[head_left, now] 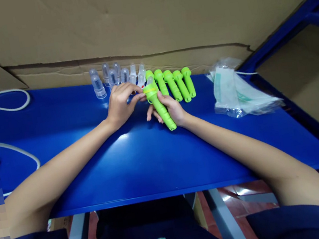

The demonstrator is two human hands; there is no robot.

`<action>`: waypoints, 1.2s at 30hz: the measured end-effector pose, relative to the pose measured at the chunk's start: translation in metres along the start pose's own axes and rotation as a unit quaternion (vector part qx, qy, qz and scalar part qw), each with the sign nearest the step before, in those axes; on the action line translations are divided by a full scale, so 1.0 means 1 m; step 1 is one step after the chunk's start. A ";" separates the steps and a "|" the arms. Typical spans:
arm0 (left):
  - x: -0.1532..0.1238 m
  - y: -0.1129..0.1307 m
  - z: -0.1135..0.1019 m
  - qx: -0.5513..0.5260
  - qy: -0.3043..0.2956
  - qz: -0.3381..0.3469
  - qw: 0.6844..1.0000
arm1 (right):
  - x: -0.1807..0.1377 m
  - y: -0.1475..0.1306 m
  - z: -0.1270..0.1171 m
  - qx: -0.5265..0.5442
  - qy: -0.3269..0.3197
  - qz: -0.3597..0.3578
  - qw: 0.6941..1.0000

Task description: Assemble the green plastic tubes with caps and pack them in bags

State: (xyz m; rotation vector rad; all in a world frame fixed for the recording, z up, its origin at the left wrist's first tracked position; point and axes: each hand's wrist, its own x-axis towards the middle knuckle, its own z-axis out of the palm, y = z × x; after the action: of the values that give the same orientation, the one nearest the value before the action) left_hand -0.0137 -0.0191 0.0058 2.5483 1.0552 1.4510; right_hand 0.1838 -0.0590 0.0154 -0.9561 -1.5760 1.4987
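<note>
My right hand (175, 109) is wrapped round the ribbed handle of a lime-green flashlight (165, 115), held tilted above the blue table with its head pointing away from me. A small clear dome stands in the head. Around the head's rim runs a yellow ring (150, 90). My left hand (120, 103) is closed, thumb and fingers pinching at the ring's left side. Right behind my hands, several more green flashlights (172, 85) lie in a row. Beside them stand small clear domes with white bases (141, 73) and larger clear plastic caps (98, 87).
Clear plastic bags with white and green sheets (234, 90) lie on the right of the blue table (142, 163). White cables (13, 140) loop over the left side. A cardboard wall (118, 20) closes off the back, and a blue frame (294, 27) rises at the right.
</note>
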 end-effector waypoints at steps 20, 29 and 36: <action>0.000 -0.001 -0.001 0.051 -0.046 0.036 0.997 | 0.002 0.004 -0.005 -0.024 -0.020 -0.021 0.999; -0.003 0.010 0.009 0.027 -0.022 0.000 0.999 | 0.002 0.006 -0.004 -0.067 -0.006 -0.006 0.998; -0.003 0.007 0.009 0.039 -0.029 0.006 0.999 | 0.000 0.001 -0.002 -0.084 -0.010 -0.007 0.996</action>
State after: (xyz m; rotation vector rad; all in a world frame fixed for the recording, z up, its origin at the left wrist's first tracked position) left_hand -0.0034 -0.0238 0.0005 2.6366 1.1105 1.3572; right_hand 0.1859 -0.0579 0.0143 -1.0238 -1.7416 1.3875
